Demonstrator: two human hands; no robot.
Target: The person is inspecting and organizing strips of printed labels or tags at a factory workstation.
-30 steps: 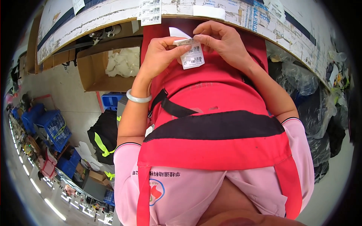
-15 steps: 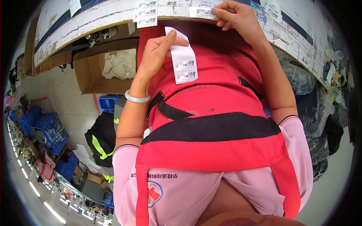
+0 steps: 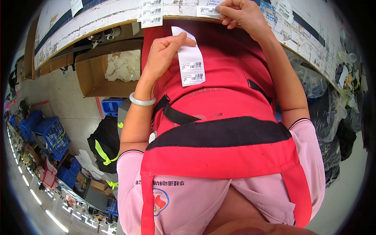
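Item: left hand point(image 3: 166, 51). Thumb and finger pinch a long white paper strip of printed barcode labels point(image 3: 190, 58) near its upper end. We find the strip in front of the desk edge, over the red cloth apron point(image 3: 231, 105). The grip sits on the blank stretch, probably to keep the two printed labels at the lower end uncovered and in sight. On this wrist: one pale, smooth ring bracelet point(image 3: 143, 100).

Item: right hand point(image 3: 248, 19), raised over the desk. Its thumb and finger touch the right end of a white rectangular paper slip with printed barcode point(image 3: 205, 11); we cannot tell whether they pinch or only press it. The slip lies flat by the desk's near edge, presumably for easy reach and firm backing.

Item: white, scuffed, patched desk point(image 3: 98, 24). To the slip's left, a white sheet of stacked barcode labels point(image 3: 152, 13) overhangs the edge, perhaps so that we can lift it readily.

Below the desk, left: an open brown cardboard box point(image 3: 90, 83) holding crumpled off-white scraps point(image 3: 123, 65), apparently placed for catching them. Farther left: a blue plastic lattice basket point(image 3: 55, 137). Right: dark bundles in clear plastic bags point(image 3: 329, 100), likely wrapped against dirt.
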